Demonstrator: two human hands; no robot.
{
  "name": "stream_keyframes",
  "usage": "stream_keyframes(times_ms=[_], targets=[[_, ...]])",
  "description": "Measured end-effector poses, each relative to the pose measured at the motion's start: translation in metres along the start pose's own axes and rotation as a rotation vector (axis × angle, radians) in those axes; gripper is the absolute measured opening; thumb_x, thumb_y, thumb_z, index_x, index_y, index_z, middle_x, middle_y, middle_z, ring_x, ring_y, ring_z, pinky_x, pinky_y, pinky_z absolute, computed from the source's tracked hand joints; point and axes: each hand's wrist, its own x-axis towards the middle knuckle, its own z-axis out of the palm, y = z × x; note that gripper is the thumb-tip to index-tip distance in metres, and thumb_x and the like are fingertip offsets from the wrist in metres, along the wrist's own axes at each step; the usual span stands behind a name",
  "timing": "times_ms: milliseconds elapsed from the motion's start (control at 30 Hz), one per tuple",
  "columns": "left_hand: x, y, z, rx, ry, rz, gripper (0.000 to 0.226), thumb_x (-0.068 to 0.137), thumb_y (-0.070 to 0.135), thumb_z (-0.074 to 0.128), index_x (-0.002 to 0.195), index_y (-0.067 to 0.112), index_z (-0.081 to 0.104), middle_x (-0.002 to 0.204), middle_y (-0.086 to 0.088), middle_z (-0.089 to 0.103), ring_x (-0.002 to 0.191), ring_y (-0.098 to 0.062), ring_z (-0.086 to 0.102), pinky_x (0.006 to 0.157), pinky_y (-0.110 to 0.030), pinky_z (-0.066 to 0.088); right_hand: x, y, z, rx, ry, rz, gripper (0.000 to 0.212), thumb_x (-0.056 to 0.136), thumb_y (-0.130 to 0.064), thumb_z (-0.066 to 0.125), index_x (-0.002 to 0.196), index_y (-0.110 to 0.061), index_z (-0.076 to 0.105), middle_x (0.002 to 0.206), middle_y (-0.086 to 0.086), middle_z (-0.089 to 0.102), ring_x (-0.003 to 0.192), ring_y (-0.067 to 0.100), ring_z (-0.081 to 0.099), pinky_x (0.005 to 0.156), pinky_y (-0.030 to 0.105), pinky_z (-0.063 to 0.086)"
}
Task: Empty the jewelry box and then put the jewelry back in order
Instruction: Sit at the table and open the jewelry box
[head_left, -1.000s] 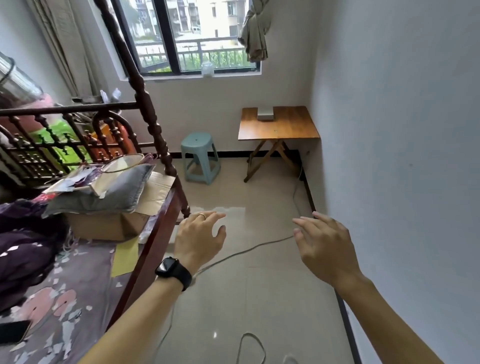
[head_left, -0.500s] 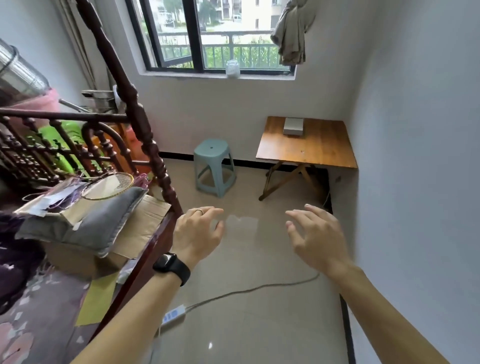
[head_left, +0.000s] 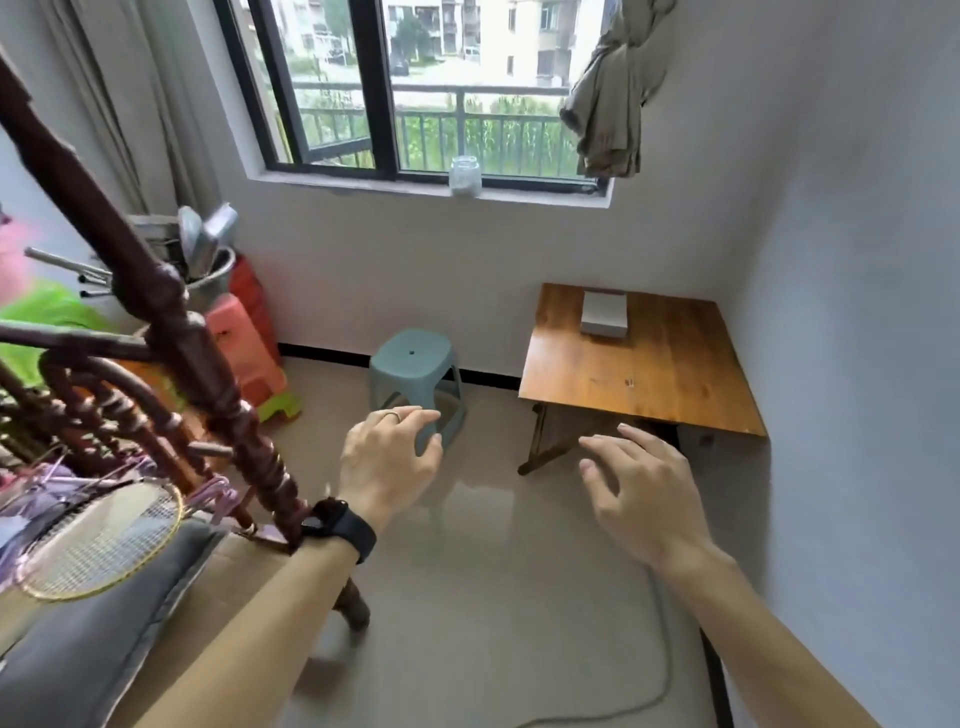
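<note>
Both hands are held out over the floor, holding nothing: the left hand (head_left: 387, 457) loosely curled, the right hand (head_left: 641, 486) with fingers spread. The jewelry box (head_left: 604, 314) sits closed on the bench (head_left: 639, 374), well beyond the right hand.

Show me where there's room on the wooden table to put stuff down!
The wooden table is bare in front of and beside the grey box, which sits near its far edge. The blue stool has a bare top too. The bed end, left, is crowded with a racket and cushion.
</note>
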Motion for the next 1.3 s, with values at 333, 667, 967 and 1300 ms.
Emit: stream_keyframes(times_ms=[333, 667, 967, 1300], targets=[[0.202, -0.032, 0.069, 0.03, 0.031, -0.005, 0.031, 0.09, 0.039, 0.064, 0.12, 0.035, 0.069, 0.125, 0.008, 0.067, 0.123, -0.017, 0.055, 0.103, -0.038, 0.042, 0.204, 0.034, 0.09, 0.043, 0.016, 0.005, 0.03, 0.097, -0.036, 0.059, 0.124, -0.029, 0.069, 0.126, -0.009, 0.069, 0.137, 0.018, 0.048, 0.113, 0.047, 0.033], [0.415, -0.061, 0.128, 0.083, 0.001, -0.071, 0.033, 0.09, 0.038, 0.065, 0.123, 0.033, 0.069, 0.126, 0.007, 0.067, 0.124, -0.018, 0.055, 0.104, -0.039, 0.042, 0.421, 0.077, 0.17, 0.073, -0.082, 0.036, 0.036, 0.1, -0.041, 0.052, 0.132, -0.032, 0.064, 0.134, -0.014, 0.064, 0.14, 0.01, 0.041, 0.117, 0.044, 0.031], [0.589, -0.098, 0.197, 0.088, -0.099, -0.007, 0.035, 0.092, 0.041, 0.06, 0.127, 0.036, 0.065, 0.13, 0.01, 0.063, 0.128, -0.014, 0.051, 0.108, -0.036, 0.036, 0.57, 0.094, 0.244, 0.026, -0.095, 0.107, 0.034, 0.099, -0.041, 0.053, 0.131, -0.033, 0.064, 0.133, -0.016, 0.063, 0.14, 0.011, 0.043, 0.117, 0.043, 0.028], [0.784, -0.09, 0.29, 0.041, -0.338, 0.26, 0.038, 0.095, 0.042, 0.054, 0.132, 0.038, 0.06, 0.136, 0.013, 0.059, 0.132, -0.013, 0.046, 0.108, -0.033, 0.036, 0.673, 0.118, 0.289, -0.047, -0.033, 0.409, 0.033, 0.099, -0.041, 0.054, 0.129, -0.032, 0.066, 0.132, -0.013, 0.065, 0.134, 0.013, 0.049, 0.111, 0.039, 0.039]])
